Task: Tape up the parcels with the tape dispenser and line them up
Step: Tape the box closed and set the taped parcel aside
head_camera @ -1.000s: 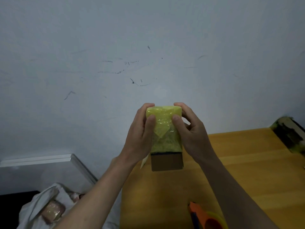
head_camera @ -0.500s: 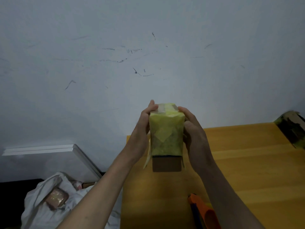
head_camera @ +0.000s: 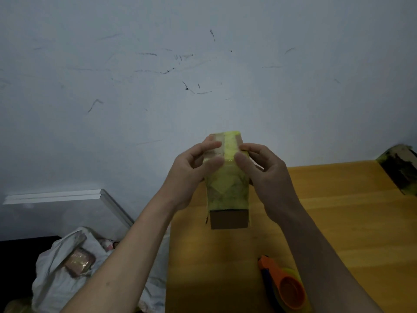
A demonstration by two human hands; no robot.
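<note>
The parcel (head_camera: 228,177) is a small cardboard box held up in the air over the near-left part of the wooden tabletop (head_camera: 338,222), just in front of the wall, with most of its length wrapped in yellow tape and a bare brown band left at its lower end. It looks light and fairly stiff, since two hands carry it easily by its top, though the glossy tape is likely slick under the fingers, so the safer hold is across the side walls and corners, or on the bare cardboard, not on the taped faces alone. Its long axis runs roughly up and down, tilted so the upper end leans away toward the wall and the untaped end points down at the tabletop. The left hand (head_camera: 194,166) grips the upper left edge with fingers curled over the top and the thumb pressed on the near face; the right hand (head_camera: 261,168) does much the same on the right, although how firmly its far fingers close is hard to tell, as they are partly hidden. The orange tape dispenser (head_camera: 284,283) lies on the tabletop near the lower edge of the head view, well apart from both hands.
</note>
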